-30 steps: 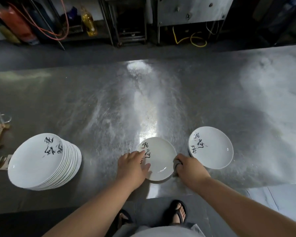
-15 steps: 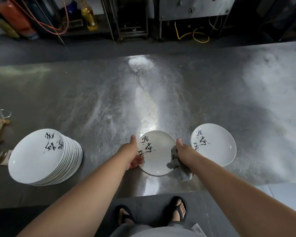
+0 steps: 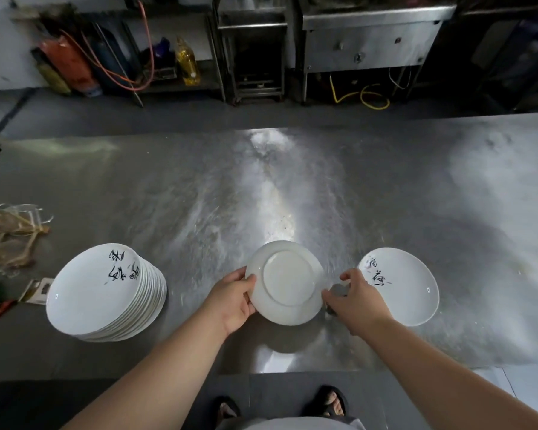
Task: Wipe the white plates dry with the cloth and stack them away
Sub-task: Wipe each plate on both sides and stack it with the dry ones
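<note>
A white plate [image 3: 288, 282] is held above the steel table with its underside and foot ring facing me. My left hand [image 3: 232, 297] grips its left rim. My right hand [image 3: 356, 301] is at the plate's right rim and holds a grey cloth [image 3: 337, 290], mostly hidden under the fingers. A tall stack of white plates [image 3: 106, 291] with black brush writing stands to the left. One more white plate [image 3: 407, 285] with writing lies face up on the right, just behind my right hand.
The steel table [image 3: 261, 197] stretches wide ahead. Dried straw-like strands and a clear container [image 3: 10, 234] sit at the left edge, with small packets [image 3: 35, 290] nearby. Beyond the table stand metal racks, a yellow oil bottle [image 3: 187, 62] and hoses.
The plate has been lifted and turned over, from face up with the writing showing to underside up. Both hands stayed at its rims, the cloth now bunched under my right hand.
</note>
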